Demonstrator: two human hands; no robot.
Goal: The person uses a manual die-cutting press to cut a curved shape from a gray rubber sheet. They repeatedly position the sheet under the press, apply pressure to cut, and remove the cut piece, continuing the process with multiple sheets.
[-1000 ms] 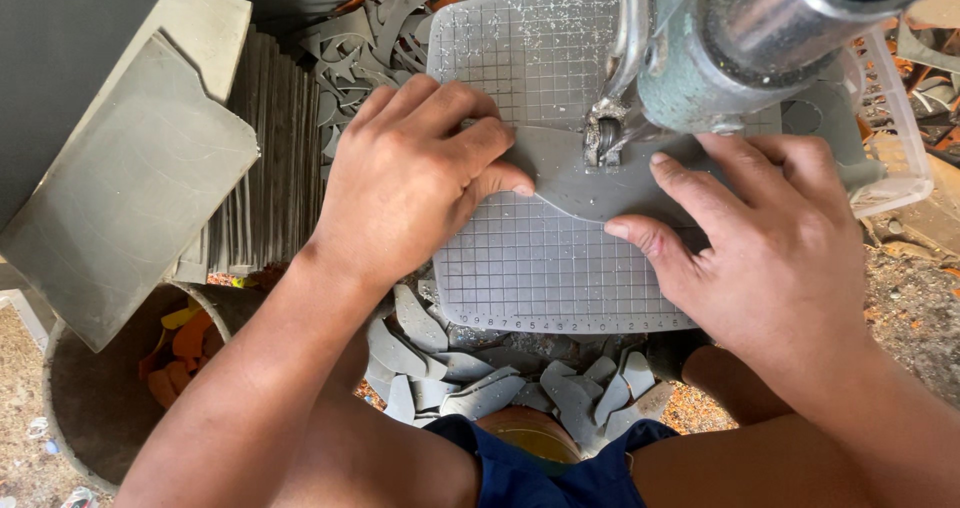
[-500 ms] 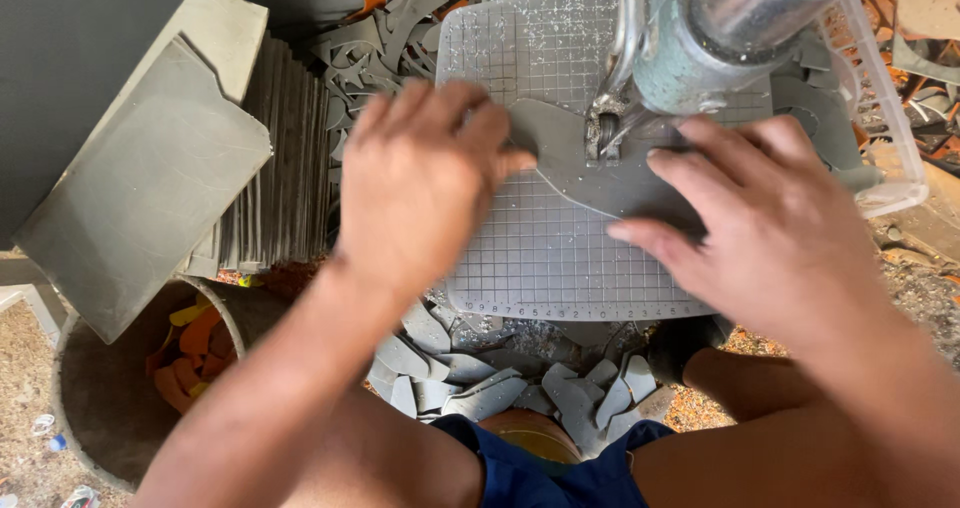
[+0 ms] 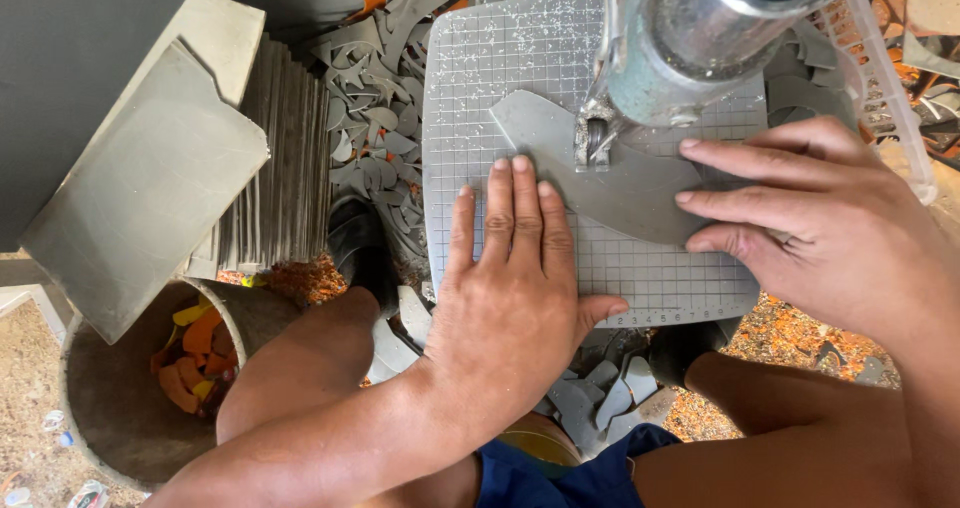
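A flat grey curved sheet piece (image 3: pixel 615 183) lies on the gridded grey machine table (image 3: pixel 480 78), under the machine's cutting head (image 3: pixel 597 136). My left hand (image 3: pixel 515 278) lies flat, fingers together, with its fingertips pressing the piece's near left edge. My right hand (image 3: pixel 805 218) presses the piece's right end with its fingers spread flat. Neither hand grips anything; both push down on the sheet.
A stack of grey sheets (image 3: pixel 270 178) stands on edge at the left, with a large cut sheet (image 3: pixel 140 183) leaning over it. Grey offcuts (image 3: pixel 375 98) pile behind and below the table. A round bucket (image 3: pixel 110 388) with orange scraps sits lower left. My bare knees frame the table.
The grey piece has swung round under the cutting head, its left part now reaching up-left. My left hand has slid down and flattened; my right hand has shifted right.
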